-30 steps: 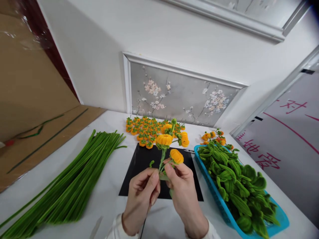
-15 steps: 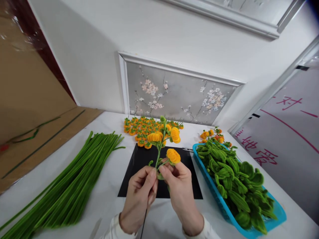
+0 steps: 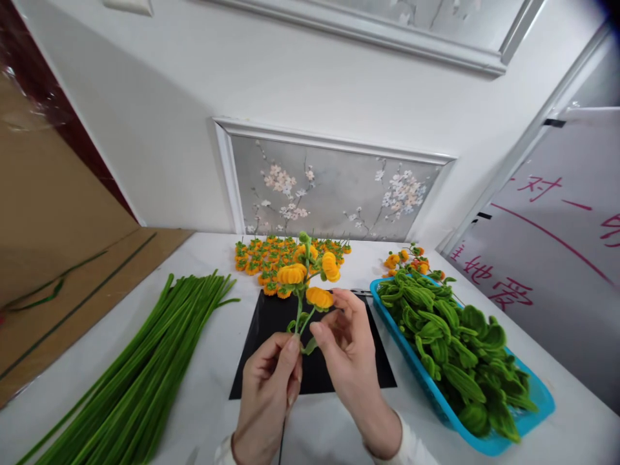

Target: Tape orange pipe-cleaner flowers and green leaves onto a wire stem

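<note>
I see an orange flower branch point(image 3: 299, 303) held up above the black mat point(image 3: 317, 378). The left hand point(image 3: 268, 381) pinches its stem. The right hand point(image 3: 351, 355) is loosely curled, thumb and fingers apart, just beside the lowest bloom point(image 3: 318, 298). Green sticks point(image 3: 130, 368) lie left; a blue basket point(image 3: 542, 397) of leaves point(image 3: 450, 349) sits right.

On a white table point(image 3: 208, 387), a black rectangular mat point(image 3: 268, 316) is being flanked by long green fuzzy stems point(image 3: 140, 361) at left and a blue plastic basket point(image 3: 545, 407) at right, backed by round orange fuzzy flowers point(image 3: 259, 261).
</note>
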Available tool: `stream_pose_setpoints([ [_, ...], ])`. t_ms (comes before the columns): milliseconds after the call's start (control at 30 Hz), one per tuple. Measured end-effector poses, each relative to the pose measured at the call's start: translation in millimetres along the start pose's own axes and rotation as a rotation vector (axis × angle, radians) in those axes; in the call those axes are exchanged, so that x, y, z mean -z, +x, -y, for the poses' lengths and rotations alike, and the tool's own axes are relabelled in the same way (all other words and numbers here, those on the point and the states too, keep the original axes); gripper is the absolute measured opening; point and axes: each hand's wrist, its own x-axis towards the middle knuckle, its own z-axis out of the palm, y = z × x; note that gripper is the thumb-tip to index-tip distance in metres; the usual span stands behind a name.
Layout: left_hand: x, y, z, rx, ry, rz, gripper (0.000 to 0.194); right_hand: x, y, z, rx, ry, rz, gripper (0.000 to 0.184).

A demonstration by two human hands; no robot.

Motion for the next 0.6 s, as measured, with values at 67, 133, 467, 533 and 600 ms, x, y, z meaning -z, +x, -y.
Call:
stream_pose_setpoints([
  [67, -0.4, 0, 0, -0.001, -0.003, 0.004, 0.033, 4, 3, 0, 0.157, -0.148, 0.005, 0.038],
  [133, -0.7, 0, 0, 0.001, -0.013, 0.015, 0.033, 8, 7, 1, 0.313, -0.296, 0.035, 0.034],
  [467, 1.0, -1, 0, 0.0, -0.063, -0.001, 0.033, 18, 18, -1, 0.636, -0.559, 0.205, 0.03],
  [533, 0.6, -1, 0, -0.002, -0.072, -0.004, 0.033, 18, 17, -2, 0.639, -0.572, 0.167, 0.025],
  [600, -0.6, -1, 0, -0.008, -0.077, -0.002, 0.033, 17, 15, -3, 0.648, -0.585, 0.129, 0.02],
])
